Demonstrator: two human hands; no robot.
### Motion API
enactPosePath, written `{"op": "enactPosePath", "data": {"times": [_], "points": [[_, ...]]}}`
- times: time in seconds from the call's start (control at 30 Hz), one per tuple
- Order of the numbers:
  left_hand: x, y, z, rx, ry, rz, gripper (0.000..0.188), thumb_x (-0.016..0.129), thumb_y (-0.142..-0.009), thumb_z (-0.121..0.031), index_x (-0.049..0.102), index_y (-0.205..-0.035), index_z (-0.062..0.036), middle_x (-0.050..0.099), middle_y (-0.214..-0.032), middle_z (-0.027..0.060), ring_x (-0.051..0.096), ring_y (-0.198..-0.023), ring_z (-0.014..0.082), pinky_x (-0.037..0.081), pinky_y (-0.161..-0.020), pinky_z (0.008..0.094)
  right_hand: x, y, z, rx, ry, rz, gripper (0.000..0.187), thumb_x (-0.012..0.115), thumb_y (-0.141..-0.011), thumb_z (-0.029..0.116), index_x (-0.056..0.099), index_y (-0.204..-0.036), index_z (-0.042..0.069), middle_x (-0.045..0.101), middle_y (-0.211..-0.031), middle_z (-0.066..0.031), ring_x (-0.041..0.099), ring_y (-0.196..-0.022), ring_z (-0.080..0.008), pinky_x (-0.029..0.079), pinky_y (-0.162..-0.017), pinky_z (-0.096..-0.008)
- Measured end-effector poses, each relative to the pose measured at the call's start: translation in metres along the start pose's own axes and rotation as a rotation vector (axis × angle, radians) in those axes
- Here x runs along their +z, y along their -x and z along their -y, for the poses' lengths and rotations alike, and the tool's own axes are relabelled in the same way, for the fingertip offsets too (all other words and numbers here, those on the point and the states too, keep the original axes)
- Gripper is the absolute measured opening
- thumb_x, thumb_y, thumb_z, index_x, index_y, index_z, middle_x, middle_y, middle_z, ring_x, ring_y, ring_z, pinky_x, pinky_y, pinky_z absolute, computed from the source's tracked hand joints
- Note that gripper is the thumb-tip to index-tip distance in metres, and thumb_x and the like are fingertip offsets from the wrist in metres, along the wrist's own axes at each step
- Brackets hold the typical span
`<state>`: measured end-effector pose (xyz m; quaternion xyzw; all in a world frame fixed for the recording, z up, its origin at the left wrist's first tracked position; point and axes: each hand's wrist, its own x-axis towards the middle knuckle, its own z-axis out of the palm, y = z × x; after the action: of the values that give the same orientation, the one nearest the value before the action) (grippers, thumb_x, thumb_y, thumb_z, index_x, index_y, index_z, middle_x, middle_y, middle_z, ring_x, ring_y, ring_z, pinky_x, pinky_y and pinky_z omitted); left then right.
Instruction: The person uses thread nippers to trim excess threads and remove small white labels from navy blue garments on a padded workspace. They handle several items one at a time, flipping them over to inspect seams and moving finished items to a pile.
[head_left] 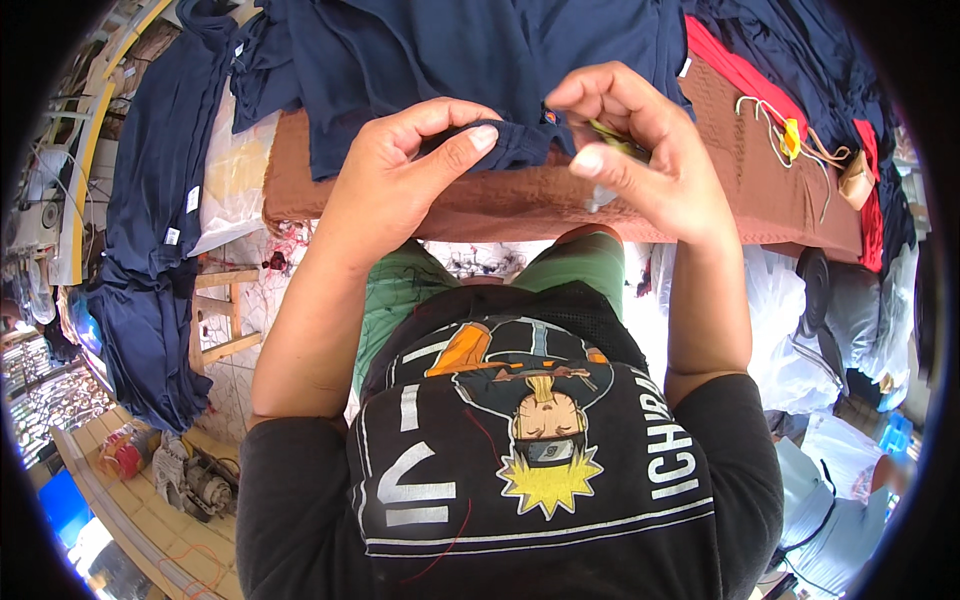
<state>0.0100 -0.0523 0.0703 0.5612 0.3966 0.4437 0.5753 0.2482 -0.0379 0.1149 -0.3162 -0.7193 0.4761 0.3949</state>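
Plainly pinches a fold of a navy garment [523, 148], cut off by the top edge, with the left hand [420, 165] at upper centre of the frame; curls the right hand [650, 160] loosely around a small yellowish object [618, 138], mostly hidden and hard to identify.

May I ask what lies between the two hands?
Navy cloth bearing a small orange mark lies between the left hand and right hand in the head view.

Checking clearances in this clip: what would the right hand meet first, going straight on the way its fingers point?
Probably the navy cloth, around its small round patch; depth is unclear, so the right hand may be touching it now.
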Motion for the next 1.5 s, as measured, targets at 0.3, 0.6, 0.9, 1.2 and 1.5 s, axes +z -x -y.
{"op": "enactPosePath", "data": {"times": [0.3, 0.6, 0.9, 1.2, 1.5], "points": [[0.001, 0.001, -0.003, 0.070, -0.075, 0.037, 0.018, 0.061, -0.094, -0.012, 0.065, -0.105, 0.0003, 0.063, -0.097, -0.0025, 0.054, -0.092, 0.0051, 0.042, -0.084, 0.0213, -0.003, -0.004, -0.007, -0.196, 0.263, 0.043, 0.021, 0.071, -0.081, 0.009, 0.064, -0.097, -0.001, 0.063, -0.090, -0.0076, 0.062, -0.084, -0.0161, 0.048, -0.076, -0.0282], [-0.001, 0.003, -0.003, 0.042, -0.101, 0.037, 0.018, 0.062, -0.093, -0.013, 0.066, -0.105, -0.0006, 0.062, -0.096, -0.0033, 0.053, -0.090, 0.0039, 0.041, -0.081, 0.0200, -0.002, -0.011, -0.004, -0.252, 0.277, 0.098, 0.017, 0.071, -0.081, 0.007, 0.065, -0.094, -0.001, 0.064, -0.088, -0.0087, 0.063, -0.083, -0.0180, 0.049, -0.075, -0.0282], [-0.002, 0.000, -0.003, 0.073, -0.119, 0.073, 0.018, 0.061, -0.093, -0.012, 0.065, -0.105, 0.0006, 0.063, -0.098, -0.0015, 0.054, -0.093, 0.0054, 0.042, -0.084, 0.0214, -0.007, -0.009, -0.007, -0.191, 0.185, 0.048, 0.017, 0.072, -0.082, 0.007, 0.064, -0.095, 0.000, 0.063, -0.088, -0.0053, 0.061, -0.084, -0.0129, 0.048, -0.077, -0.0267], [0.004, 0.000, -0.004, 0.158, -0.157, -0.013, 0.016, 0.062, -0.092, -0.009, 0.066, -0.104, 0.0011, 0.064, -0.098, 0.0023, 0.056, -0.093, 0.0078, 0.043, -0.084, 0.0223, 0.007, -0.004, -0.016, -0.058, 0.257, 0.042, 0.019, 0.074, -0.077, 0.003, 0.066, -0.094, 0.004, 0.057, -0.070, 0.0014, 0.051, -0.068, -0.0027, 0.042, -0.060, -0.0210], [0.016, 0.002, -0.008, 0.310, -0.352, -0.111, 0.013, 0.069, -0.084, -0.002, 0.068, -0.096, 0.0016, 0.064, -0.095, 0.0056, 0.058, -0.090, 0.0117, 0.044, -0.082, 0.0237, 0.021, 0.000, -0.026, -0.087, 0.306, -0.185, 0.015, 0.072, -0.077, 0.002, 0.066, -0.091, 0.003, 0.059, -0.067, -0.0009, 0.052, -0.061, -0.0050, 0.043, -0.056, -0.0219]]}}
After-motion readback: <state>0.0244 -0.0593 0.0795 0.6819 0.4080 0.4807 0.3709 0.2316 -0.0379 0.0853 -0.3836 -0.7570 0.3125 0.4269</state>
